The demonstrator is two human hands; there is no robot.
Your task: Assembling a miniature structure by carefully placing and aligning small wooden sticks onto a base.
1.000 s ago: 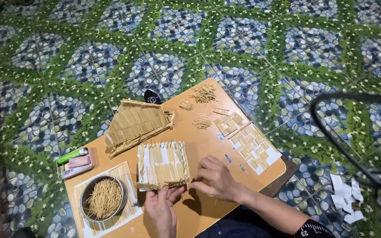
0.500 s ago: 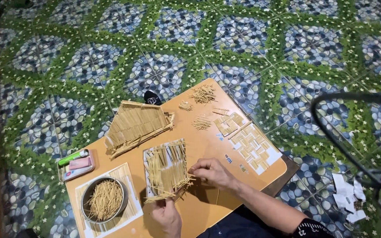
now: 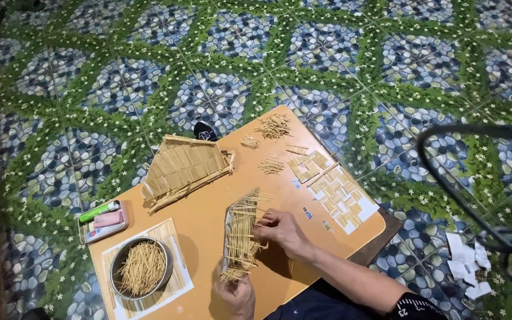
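While left hand, half cut off, grips stick panel, right hand pinches its edge; fingertips hidden.

The only camera sits on my head, looking steeply down and forward over the low rounded orange wooden table from fairly close, with the blue-and-green pebble-patterned tiled floor filling the upper frame.

green-blue pebble-patterned floor, low orange table

Smooth matt wooden board, metal bowl, rough straw-stick panel.
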